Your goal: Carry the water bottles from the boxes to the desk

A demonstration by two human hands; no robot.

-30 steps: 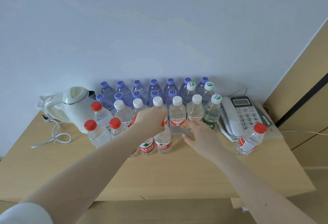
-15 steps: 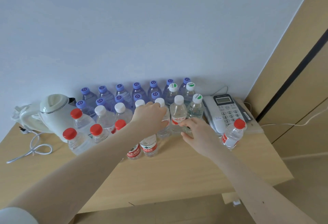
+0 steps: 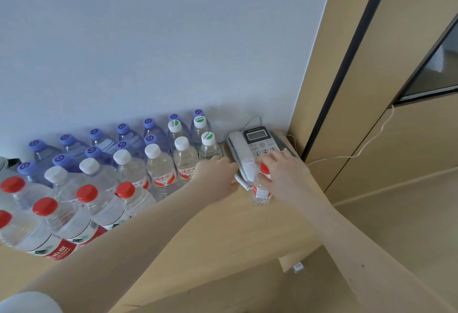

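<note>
The right hand [image 3: 278,172] grips the lone bottle [image 3: 261,192] at its cap, beside the phone [image 3: 250,154] on the desk [image 3: 223,233]; of the left hand [image 3: 218,176] I cannot tell the grasp. This seems the arranging step; next, lift it carefully toward the rows [image 3: 159,164].

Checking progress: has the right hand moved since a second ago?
Yes: right hand shifted right toward the phone, onto the lone bottle before it.

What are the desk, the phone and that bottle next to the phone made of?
Desk: pale wood-look laminate or veneer, matte, with faint grain; which of the two is unclear.
Phone: light grey moulded plastic with a dull sheen.
Bottle: thin clear plastic, glossy and see-through, with a ribbed base.
</note>
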